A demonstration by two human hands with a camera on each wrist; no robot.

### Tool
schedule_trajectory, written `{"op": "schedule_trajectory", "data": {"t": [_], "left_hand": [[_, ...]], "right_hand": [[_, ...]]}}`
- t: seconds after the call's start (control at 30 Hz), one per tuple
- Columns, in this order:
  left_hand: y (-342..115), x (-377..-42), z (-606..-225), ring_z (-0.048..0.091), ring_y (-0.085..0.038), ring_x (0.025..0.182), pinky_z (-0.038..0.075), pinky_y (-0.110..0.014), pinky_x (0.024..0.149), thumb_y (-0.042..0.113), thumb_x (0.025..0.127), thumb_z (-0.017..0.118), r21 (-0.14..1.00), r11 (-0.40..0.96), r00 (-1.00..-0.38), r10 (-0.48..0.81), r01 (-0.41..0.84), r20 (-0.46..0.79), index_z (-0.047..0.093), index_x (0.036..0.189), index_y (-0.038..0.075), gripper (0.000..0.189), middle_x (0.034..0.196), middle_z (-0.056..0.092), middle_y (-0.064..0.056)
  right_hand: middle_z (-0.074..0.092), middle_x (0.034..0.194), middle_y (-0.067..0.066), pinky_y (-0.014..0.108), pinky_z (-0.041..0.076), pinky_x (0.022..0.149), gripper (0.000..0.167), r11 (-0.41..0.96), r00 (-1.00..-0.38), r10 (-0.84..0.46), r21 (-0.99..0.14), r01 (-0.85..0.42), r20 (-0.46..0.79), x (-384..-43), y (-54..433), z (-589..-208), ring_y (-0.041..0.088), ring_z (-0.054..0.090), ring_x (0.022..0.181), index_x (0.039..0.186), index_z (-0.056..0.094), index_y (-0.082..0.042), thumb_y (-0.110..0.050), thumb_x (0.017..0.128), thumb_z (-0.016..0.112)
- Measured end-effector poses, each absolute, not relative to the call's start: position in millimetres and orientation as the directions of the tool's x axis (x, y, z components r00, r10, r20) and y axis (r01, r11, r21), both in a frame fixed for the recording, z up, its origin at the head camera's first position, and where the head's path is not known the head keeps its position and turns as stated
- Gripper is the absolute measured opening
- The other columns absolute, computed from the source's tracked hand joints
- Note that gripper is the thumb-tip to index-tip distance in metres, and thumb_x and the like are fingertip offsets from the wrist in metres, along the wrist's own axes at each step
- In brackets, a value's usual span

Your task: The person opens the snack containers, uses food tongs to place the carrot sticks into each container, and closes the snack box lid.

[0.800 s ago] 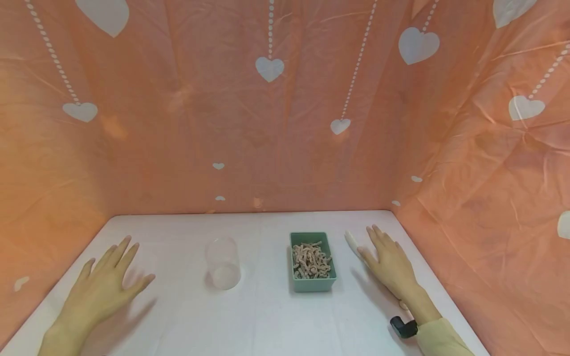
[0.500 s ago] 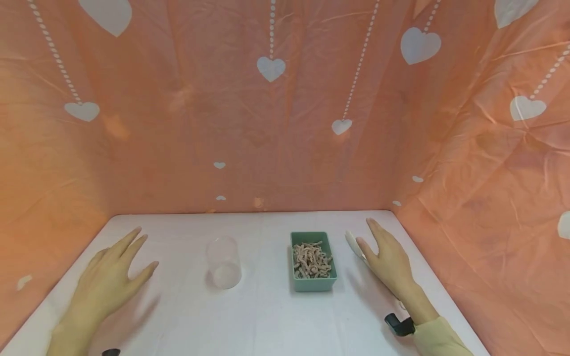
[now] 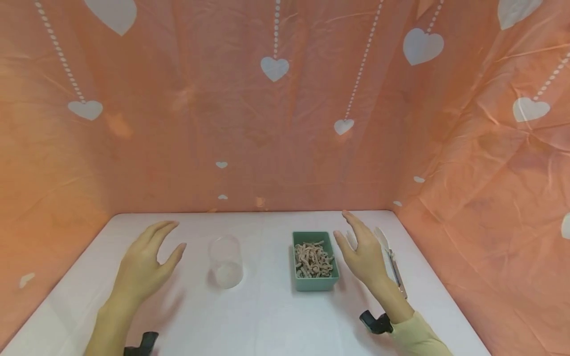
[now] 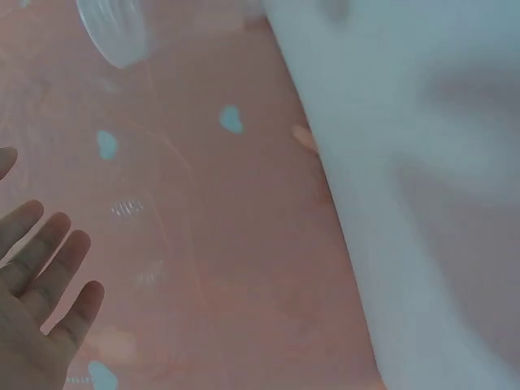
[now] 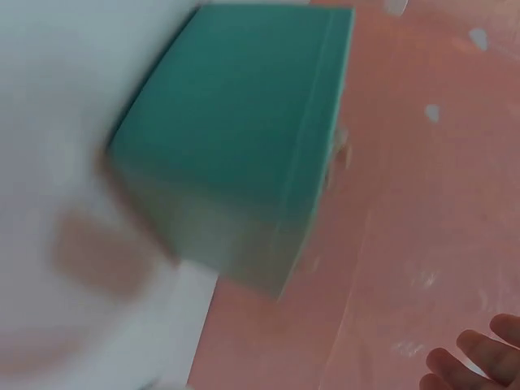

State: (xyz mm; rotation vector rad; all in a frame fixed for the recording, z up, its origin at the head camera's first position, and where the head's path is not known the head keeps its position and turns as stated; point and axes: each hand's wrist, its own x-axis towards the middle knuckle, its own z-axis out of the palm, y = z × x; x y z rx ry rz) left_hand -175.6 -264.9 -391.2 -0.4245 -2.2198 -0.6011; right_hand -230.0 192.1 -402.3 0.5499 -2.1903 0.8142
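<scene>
My left hand (image 3: 143,267), fingers and thumb spread in a loose curve, hovers left of a clear plastic cup (image 3: 226,262) without touching it. In the left wrist view that hand (image 4: 41,301) holds nothing, and part of the cup (image 4: 122,36) shows at the top. A green rectangular box (image 3: 316,285) full of short, brown twisted pieces (image 3: 313,259) stands right of the cup. Just beyond its right side hovers my right hand (image 3: 366,254), thumb apart from the fingers. Tongs with pale tips and metal arms (image 3: 396,272) lie behind that hand, partly hidden.
A white tabletop (image 3: 258,326) carries everything. Orange cloth (image 3: 249,123) with pale hearts hangs along the back and both sides. A black strap mount sits on each wrist.
Both hands have moved inward, the left toward the cup and the right toward the green box. More of the tongs shows now. Cup and box stay on the table.
</scene>
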Motion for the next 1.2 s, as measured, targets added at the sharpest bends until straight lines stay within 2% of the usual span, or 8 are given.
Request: {"op": "schedule_trajectory", "data": {"t": [0.2, 0.4, 0.43, 0.6, 0.7, 0.97, 1.2], "left_hand": [[-245.5, -184.7, -390.4, 0.059, -0.038, 0.120, 0.047, -0.060, 0.097, 0.007, 0.086, 0.081, 0.387, 0.767, -0.696, 0.105, 0.511, 0.710, 0.064, 0.134, 0.004, 0.052, 0.131, 0.064, -0.013], [-234.0, -195.3, -391.8, 0.056, -0.037, 0.126, 0.044, -0.059, 0.103, 0.009, 0.090, 0.079, 0.445, 0.712, -0.746, 0.166, 0.543, 0.645, 0.063, 0.135, 0.004, 0.048, 0.134, 0.062, -0.012], [-232.5, -196.7, -392.3, 0.056, -0.036, 0.127, 0.044, -0.059, 0.104, 0.010, 0.091, 0.078, 0.455, 0.704, -0.757, 0.181, 0.545, 0.628, 0.063, 0.135, 0.004, 0.047, 0.135, 0.062, -0.011], [-227.6, -202.8, -394.5, 0.052, -0.037, 0.134, 0.042, -0.062, 0.109, 0.017, 0.095, 0.076, 0.517, 0.670, -0.823, 0.266, 0.532, 0.502, 0.062, 0.138, 0.006, 0.046, 0.141, 0.058, -0.010], [-226.1, -205.2, -395.9, 0.047, -0.040, 0.139, 0.038, -0.066, 0.112, 0.020, 0.097, 0.075, 0.560, 0.654, -0.856, 0.315, 0.508, 0.409, 0.061, 0.140, 0.006, 0.048, 0.147, 0.055, -0.011], [-225.2, -208.8, -399.7, 0.042, -0.045, 0.144, 0.035, -0.071, 0.113, 0.024, 0.099, 0.072, 0.587, 0.657, -0.880, 0.370, 0.474, 0.297, 0.060, 0.142, 0.006, 0.048, 0.153, 0.049, -0.016], [-226.9, -207.0, -399.4, 0.044, -0.044, 0.143, 0.037, -0.071, 0.112, 0.031, 0.100, 0.071, 0.630, 0.637, -0.894, 0.365, 0.444, 0.261, 0.058, 0.146, 0.009, 0.052, 0.152, 0.053, -0.013]], "right_hand": [[0.061, 0.144, 0.018, 0.060, 0.055, 0.098, 0.058, 0.650, -0.642, -0.175, -0.402, -0.645, 0.747, -227.4, 161.9, -401.6, 0.039, 0.065, 0.123, 0.146, 0.055, 0.000, -0.014, 0.094, 0.075], [0.062, 0.142, 0.019, 0.059, 0.056, 0.098, 0.055, 0.573, -0.672, -0.221, -0.464, -0.675, 0.706, -224.6, 128.7, -408.3, 0.037, 0.065, 0.122, 0.146, 0.054, 0.000, -0.015, 0.097, 0.072], [0.063, 0.141, 0.019, 0.058, 0.057, 0.095, 0.055, 0.563, -0.682, -0.227, -0.478, -0.674, 0.695, -223.6, 123.1, -410.1, 0.036, 0.067, 0.118, 0.147, 0.054, -0.001, -0.015, 0.097, 0.071], [0.065, 0.138, 0.019, 0.053, 0.060, 0.091, 0.054, 0.532, -0.723, -0.259, -0.530, -0.660, 0.641, -217.0, 94.4, -418.3, 0.034, 0.068, 0.115, 0.148, 0.053, -0.004, -0.017, 0.098, 0.070], [0.065, 0.137, 0.017, 0.051, 0.058, 0.095, 0.056, 0.524, -0.752, -0.275, -0.563, -0.639, 0.598, -212.8, 77.8, -421.7, 0.033, 0.067, 0.120, 0.148, 0.054, -0.006, -0.019, 0.097, 0.072], [0.060, 0.146, 0.015, 0.050, 0.057, 0.098, 0.058, 0.508, -0.858, -0.356, -0.694, -0.510, 0.370, -208.3, 40.7, -431.7, 0.034, 0.064, 0.125, 0.151, 0.050, -0.007, -0.024, 0.099, 0.069], [0.057, 0.149, 0.017, 0.050, 0.055, 0.104, 0.061, 0.415, -0.864, -0.428, -0.791, -0.450, 0.267, -215.8, 20.2, -445.8, 0.036, 0.062, 0.128, 0.150, 0.049, -0.003, -0.020, 0.097, 0.072]]}}
